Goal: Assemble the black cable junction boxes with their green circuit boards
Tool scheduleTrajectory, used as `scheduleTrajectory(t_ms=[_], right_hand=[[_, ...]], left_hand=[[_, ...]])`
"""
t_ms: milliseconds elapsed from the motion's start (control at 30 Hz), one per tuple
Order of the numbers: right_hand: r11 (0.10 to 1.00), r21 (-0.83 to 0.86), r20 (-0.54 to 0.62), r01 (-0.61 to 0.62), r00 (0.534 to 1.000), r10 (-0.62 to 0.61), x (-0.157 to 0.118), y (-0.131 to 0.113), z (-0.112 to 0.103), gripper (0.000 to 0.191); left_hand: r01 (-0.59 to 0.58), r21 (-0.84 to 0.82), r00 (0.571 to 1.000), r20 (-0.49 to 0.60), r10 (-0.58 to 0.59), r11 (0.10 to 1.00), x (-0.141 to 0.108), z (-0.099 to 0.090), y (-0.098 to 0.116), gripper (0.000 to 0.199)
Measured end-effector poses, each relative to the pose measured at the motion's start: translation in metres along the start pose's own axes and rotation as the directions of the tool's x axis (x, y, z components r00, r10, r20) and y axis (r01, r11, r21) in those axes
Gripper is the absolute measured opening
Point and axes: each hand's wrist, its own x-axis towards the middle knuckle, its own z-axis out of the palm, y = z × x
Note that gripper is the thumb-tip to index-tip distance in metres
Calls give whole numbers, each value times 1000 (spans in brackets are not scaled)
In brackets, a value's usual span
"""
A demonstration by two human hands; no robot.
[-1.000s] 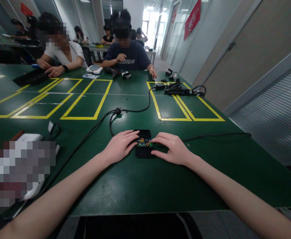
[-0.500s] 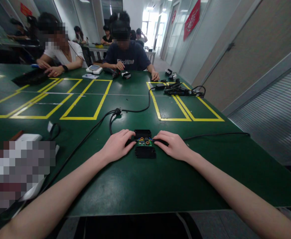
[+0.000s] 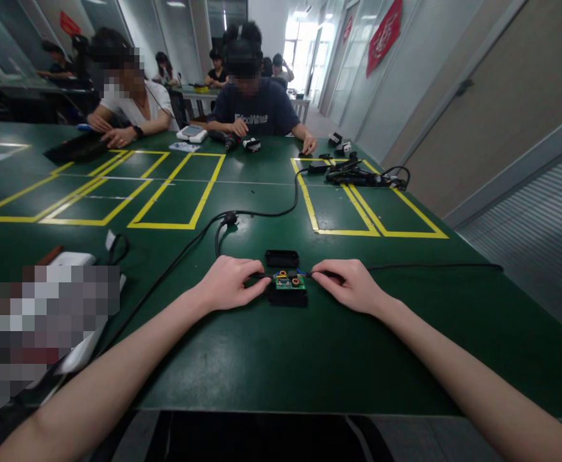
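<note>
A green circuit board (image 3: 289, 282) with copper coils and thin coloured wires lies in front of me, partly over one black plastic case half (image 3: 288, 299). Just beyond it rests the other case half (image 3: 281, 259), open side up. At the board's left end, my left hand (image 3: 233, 282) pinches a black cable between thumb and fingers. My right hand (image 3: 348, 284) grips the black cable (image 3: 430, 265) at the board's right end, its fingertips close to the wires. Both hands stay low over the table, and the fingers hide most of the gripped cable ends.
A black cable with a plug (image 3: 231, 219) curves across the green table (image 3: 281, 366). Further off lie a cable bundle (image 3: 348, 173), a power drill (image 3: 231, 141) and yellow tape outlines. Two people sit opposite. A partly blurred white object (image 3: 76, 258) is at left.
The board has shifted nearer me, away from the far case half and over the near one. My hands are slightly further apart, both still on the cables. The view has turned a little left.
</note>
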Motion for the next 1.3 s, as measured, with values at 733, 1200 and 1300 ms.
scheduleTrajectory(t_ms=[733,1200,1300], right_hand=[[998,0,83,55,995,-55,-1,0,1,29],[994,32,80,103,991,-106,0,2,9,23],[994,16,78,109,991,-110,0,2,9,21]], left_hand=[[17,-28,994,106,-14,999,-2,3,0,23],[-44,-81,999,6,45,996,-3,4,-4,12],[-38,-95,999,20,41,995,-4,4,-4,12]])
